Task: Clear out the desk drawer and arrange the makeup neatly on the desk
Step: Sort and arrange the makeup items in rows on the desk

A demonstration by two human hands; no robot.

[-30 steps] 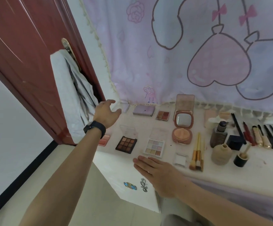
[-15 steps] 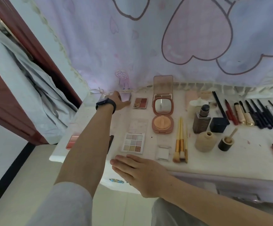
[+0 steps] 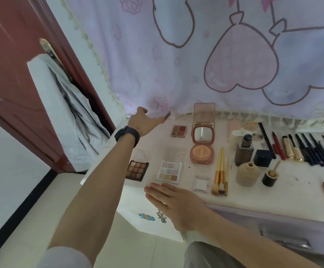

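Our left hand (image 3: 143,120) now grips the lilac palette (image 3: 162,116) at the back left of the table (image 3: 292,194), close under the curtain (image 3: 196,55). The thumb is up and the fingers curl along the palette's near edge. A second ago that palette lay flat and untouched just left of the red quad (image 3: 179,130). Half a second ago the hand had only landed on it. Now it is tipped up off the surface, and the spot beside the quad is bare.

Our right hand (image 3: 174,204) has not changed. It is open, fingers straight and together, over the front edge of the table just below the pastel palette (image 3: 169,172). We cannot tell whether it touches the table.

The rest of the makeup stands in rows. The brown palette (image 3: 137,170) is beside the pastel one, the open compact (image 3: 202,146) is behind them, and the brushes (image 3: 221,175) lie to its right. Bottles, pencils and tubes are further right.

We judge the emptying largely done and this lift a tidying move. The lilac palette is the one piece off the table, so the next move is to set it down square with the quad and the row in front. The grip is on one edge of a thin, flat case, so it could swing or slip, and the hanging curtain is near enough to catch a corner.
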